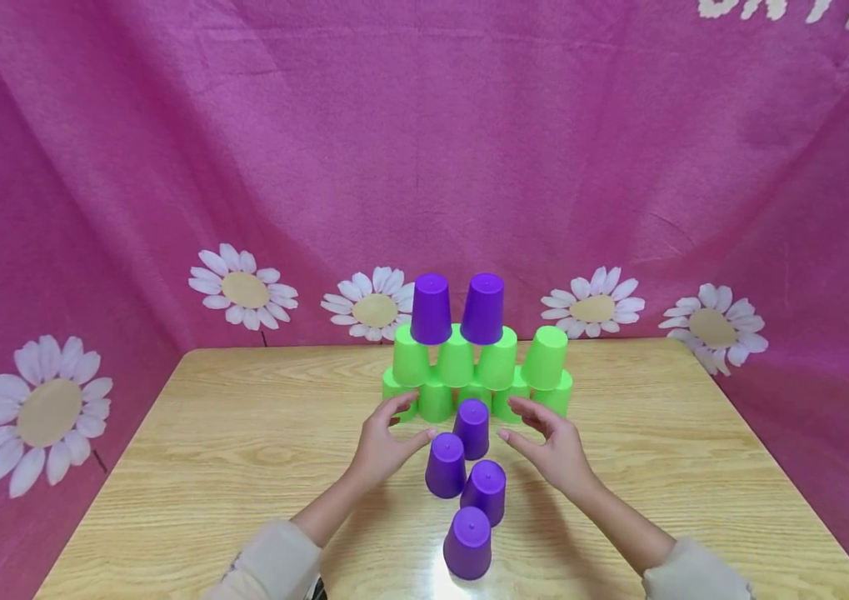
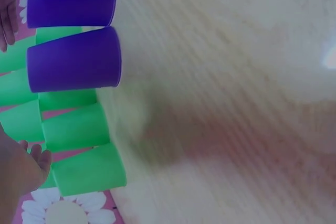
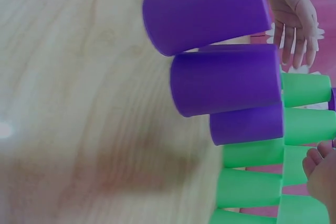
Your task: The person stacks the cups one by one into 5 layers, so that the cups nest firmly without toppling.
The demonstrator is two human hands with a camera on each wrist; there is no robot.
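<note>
My left hand (image 1: 385, 444) is held with fingers loosely bent and thumb apart, left of a purple cup (image 1: 472, 429) and beside a second purple cup (image 1: 445, 467). Its thumb tip lies close to that second cup; contact cannot be told. Across from it, my right hand (image 1: 557, 450) is in a similar pose, holding nothing. Two more upside-down purple cups, a middle one (image 1: 483, 493) and a front one (image 1: 467, 543), stand nearer me. Behind the hands rises a stack of upside-down green cups (image 1: 456, 357) in two rows, topped by a left purple cup (image 1: 431, 310) and a right purple cup (image 1: 483, 310).
The wooden table (image 1: 244, 442) extends to both sides of the cups. Behind it hangs a pink cloth (image 1: 424, 150) printed with white daisies. The rightmost green cup (image 1: 546, 358) of the upper row stands slightly apart from its neighbour.
</note>
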